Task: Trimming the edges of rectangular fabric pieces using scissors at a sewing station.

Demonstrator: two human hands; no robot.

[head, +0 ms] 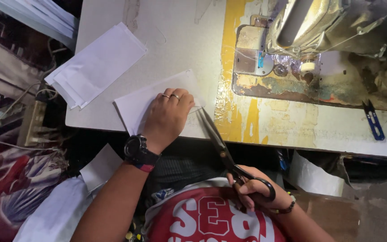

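Hands cutting white cloth at a sewing surface.

The left hand (169, 114) lies flat, fingers spread, pressing down on a white cloth piece (133, 105) at the near edge of the surface (180, 40); it wears two rings and a black watch (137, 151). The right hand (258, 193) is closed through the handles of black scissors (220, 145), whose blades reach up to the cloth's right edge, just beside the left fingertips. A stack of white pieces (95, 65) lies farther left, apart from the cloth. A worn sewing machine (319, 31) stands at the right, with blue snips (372, 118) near it.
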